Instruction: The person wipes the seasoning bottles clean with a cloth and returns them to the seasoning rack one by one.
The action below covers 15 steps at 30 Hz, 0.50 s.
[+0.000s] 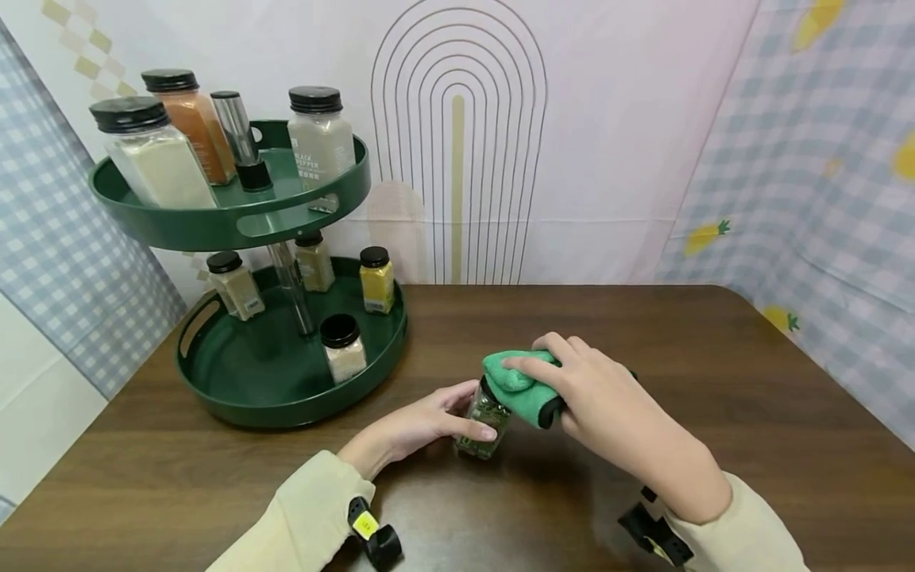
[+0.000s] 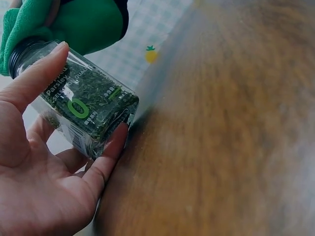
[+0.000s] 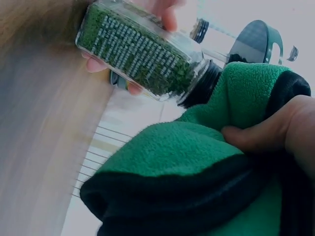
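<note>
A clear square jar of dried parsley (image 1: 485,423) with a black lid tilts just above or on the brown table. My left hand (image 1: 438,419) grips the jar around its body, thumb across the label in the left wrist view (image 2: 37,83). In my right hand (image 1: 599,389) is a green cloth (image 1: 525,387) with black edging, bunched against the jar's black lid (image 3: 202,84). Most of the lid is covered by the cloth in the head view. My right thumb presses into the cloth (image 3: 231,105) in the right wrist view.
At the left stands a green two-tier rack. Its upper tray (image 1: 236,226) holds large spice jars (image 1: 322,147) around a metal post (image 1: 239,135); its lower tray (image 1: 286,413) carries several small jars (image 1: 377,280). The wooden table (image 1: 679,342) reaches back to a patterned cloth backdrop (image 1: 608,119).
</note>
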Tool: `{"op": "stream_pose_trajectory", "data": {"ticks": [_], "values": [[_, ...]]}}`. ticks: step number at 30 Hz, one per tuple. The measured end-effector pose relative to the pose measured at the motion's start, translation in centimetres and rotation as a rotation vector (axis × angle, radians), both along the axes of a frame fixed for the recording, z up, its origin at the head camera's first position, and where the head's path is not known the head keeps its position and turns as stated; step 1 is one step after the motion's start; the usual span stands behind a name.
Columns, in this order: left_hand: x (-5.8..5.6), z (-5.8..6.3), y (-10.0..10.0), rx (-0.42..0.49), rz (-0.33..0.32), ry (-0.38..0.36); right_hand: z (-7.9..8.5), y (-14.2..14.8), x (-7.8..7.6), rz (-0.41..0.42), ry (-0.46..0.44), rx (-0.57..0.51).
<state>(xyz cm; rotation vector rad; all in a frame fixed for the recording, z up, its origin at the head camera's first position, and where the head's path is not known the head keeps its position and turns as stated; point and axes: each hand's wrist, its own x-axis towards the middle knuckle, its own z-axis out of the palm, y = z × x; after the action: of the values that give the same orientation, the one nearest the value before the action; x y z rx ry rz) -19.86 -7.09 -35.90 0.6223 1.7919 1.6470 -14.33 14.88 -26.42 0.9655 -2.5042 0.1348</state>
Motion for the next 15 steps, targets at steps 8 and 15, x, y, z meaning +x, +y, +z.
{"op": "stream_pose_trajectory", "data": {"ticks": [8, 15], "values": [[-0.1, -0.2, 0.0, -0.003, -0.012, 0.002, -0.2, 1.7, -0.9, -0.12, -0.161, 0.04], [-0.1, -0.1, 0.0, -0.013, -0.008, 0.008, -0.7, 2.9, -1.9, -0.21, -0.256, 0.169]]}}
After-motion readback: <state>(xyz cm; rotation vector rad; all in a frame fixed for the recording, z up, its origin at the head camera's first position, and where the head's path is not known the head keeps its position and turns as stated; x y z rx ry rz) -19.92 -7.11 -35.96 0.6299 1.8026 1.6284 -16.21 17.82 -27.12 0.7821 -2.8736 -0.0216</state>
